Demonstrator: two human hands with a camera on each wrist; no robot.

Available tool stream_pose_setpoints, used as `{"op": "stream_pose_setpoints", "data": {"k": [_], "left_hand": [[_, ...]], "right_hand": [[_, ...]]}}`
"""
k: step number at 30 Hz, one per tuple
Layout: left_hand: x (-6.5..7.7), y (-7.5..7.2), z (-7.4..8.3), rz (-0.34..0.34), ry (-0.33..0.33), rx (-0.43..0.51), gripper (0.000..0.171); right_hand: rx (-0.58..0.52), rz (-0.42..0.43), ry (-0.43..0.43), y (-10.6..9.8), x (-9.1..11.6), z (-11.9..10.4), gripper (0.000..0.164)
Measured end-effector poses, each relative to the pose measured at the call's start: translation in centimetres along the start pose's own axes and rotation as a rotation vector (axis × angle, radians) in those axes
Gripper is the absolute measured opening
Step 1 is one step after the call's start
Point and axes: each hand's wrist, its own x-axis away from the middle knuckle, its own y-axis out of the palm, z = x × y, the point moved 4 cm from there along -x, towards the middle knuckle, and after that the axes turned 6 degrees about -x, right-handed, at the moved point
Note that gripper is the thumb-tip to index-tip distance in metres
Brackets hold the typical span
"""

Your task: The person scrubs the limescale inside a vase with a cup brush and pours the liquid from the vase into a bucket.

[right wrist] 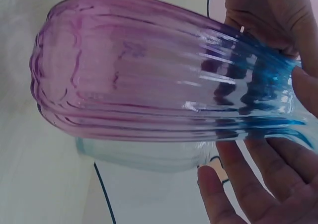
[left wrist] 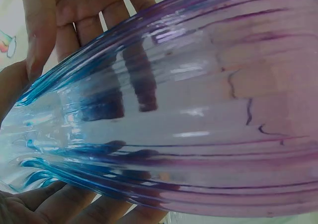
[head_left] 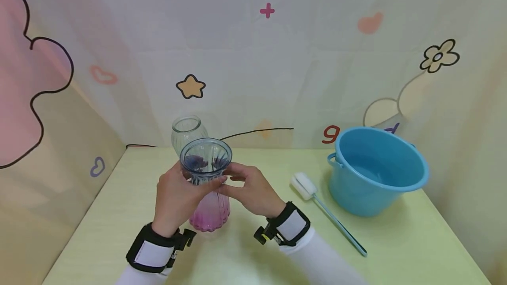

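Observation:
A ribbed glass vase [head_left: 211, 210], blue at the neck and pink toward its base, stands upright between both hands. From its left side, my left hand [head_left: 176, 197] grips the neck, thumb across the front. My right hand [head_left: 253, 190] holds the same neck from the right, with its fingers curved round the back. Both wrist views show fingers on either side of the ribbed vase [left wrist: 198, 110], some seen through the glass. I cannot tell whether its base touches the table. Just behind is a clear glass vase [head_left: 186, 131], partly hidden by the coloured one.
A bottle brush [head_left: 336, 221] with a white sponge head lies on the pale yellow table [head_left: 130, 197], right of the hands. Beyond it, at the right, stands a light blue bucket [head_left: 356, 192]. A printed cloth [head_left: 245, 78] hangs behind the table.

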Motion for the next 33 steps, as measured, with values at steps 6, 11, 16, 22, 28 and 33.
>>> {"op": "stream_pose_setpoints", "data": {"k": [6,11,16,22,28,33], "left_hand": [[0.9,2.2,1.3,-0.036,0.043,0.022,0.079],[1.6,3.9,2.2,-0.058,0.082,0.042,0.080],[2.0,5.6,3.4,-0.099,0.123,0.081,0.079],[2.4,7.5,4.7,-0.139,0.165,0.131,0.075],[2.8,9.2,5.8,-0.186,0.192,0.173,0.074],[3.1,10.2,6.5,-0.218,0.210,0.196,0.074]], "right_hand": [[0.023,0.018,-0.004,-2.2,1.8,0.7,0.040],[0.062,0.023,0.052,-4.0,3.5,1.1,0.037],[0.081,0.064,0.095,-5.7,5.3,1.8,0.033],[0.118,0.114,0.126,-7.5,7.3,2.1,0.032],[0.165,0.158,0.123,-9.0,9.1,2.1,0.030],[0.184,0.180,0.135,-9.8,10.4,2.1,0.029]]}}
